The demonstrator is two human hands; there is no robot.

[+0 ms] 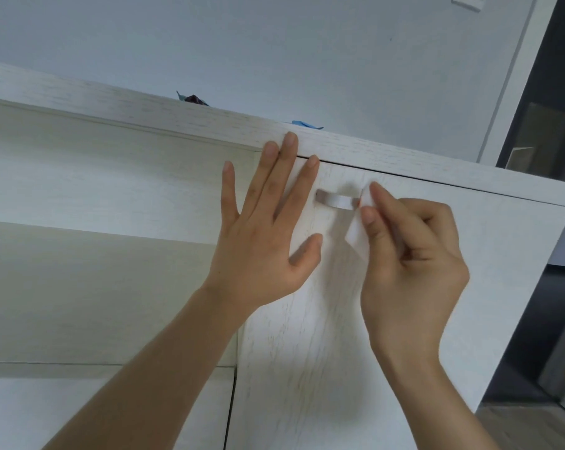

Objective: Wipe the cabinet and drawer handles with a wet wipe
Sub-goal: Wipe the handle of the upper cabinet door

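Note:
A short silver handle (338, 200) is fixed near the top of a white wood-grain cabinet door (323, 352). My right hand (407, 258) pinches a folded white wet wipe (360, 225) between thumb and forefinger and holds it against the right end of the handle. My left hand (264, 222) lies flat with fingers spread on the door's upper left corner, just left of the handle, its fingertips reaching the cabinet's top board.
The cabinet's top board (177, 115) carries a dark wrapper (193, 99) and a blue item (305, 124) at its back edge. An open shelf recess (96, 254) lies left of the door. A dark doorway (547, 125) stands at the right.

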